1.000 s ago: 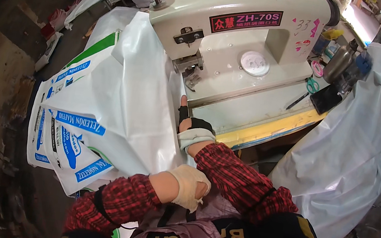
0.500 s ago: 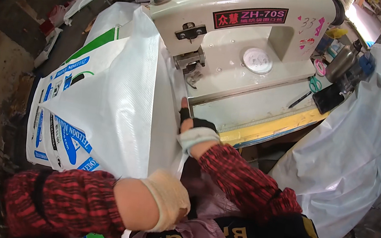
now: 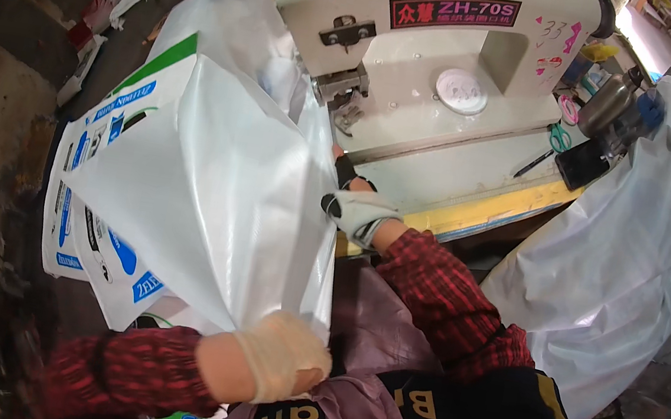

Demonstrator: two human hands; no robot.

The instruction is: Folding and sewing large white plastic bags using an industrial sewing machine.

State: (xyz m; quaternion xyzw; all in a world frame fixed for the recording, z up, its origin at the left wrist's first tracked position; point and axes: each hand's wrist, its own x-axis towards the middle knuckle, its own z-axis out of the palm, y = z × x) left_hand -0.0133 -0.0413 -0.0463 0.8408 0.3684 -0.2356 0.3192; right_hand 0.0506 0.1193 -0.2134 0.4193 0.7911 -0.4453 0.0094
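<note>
A large white woven plastic bag (image 3: 243, 186) with green and blue printing stands in front of me, its open side running along the sewing machine (image 3: 436, 15). My right hand (image 3: 358, 204), in a pale glove with dark finger parts, grips the bag's right edge just below the sewing head (image 3: 345, 93). At the bag's near corner, close to my body, is my left hand (image 3: 285, 359) in a beige glove. Folds in the bag converge at that hand, which is closed on the edge; its fingertips are mostly hidden.
On the machine table lie a black phone (image 3: 581, 165), teal-handled scissors (image 3: 559, 138) and a pen (image 3: 532, 168). A metal bottle (image 3: 611, 102) stands behind them. White sheeting (image 3: 605, 279) hangs over the right side. The table's yellow edge (image 3: 484, 211) faces me.
The bag's upper edge has dropped and its mouth has spread, with new folds across its face. My right hand has shifted slightly right and up along the edge. The left stays near my body.
</note>
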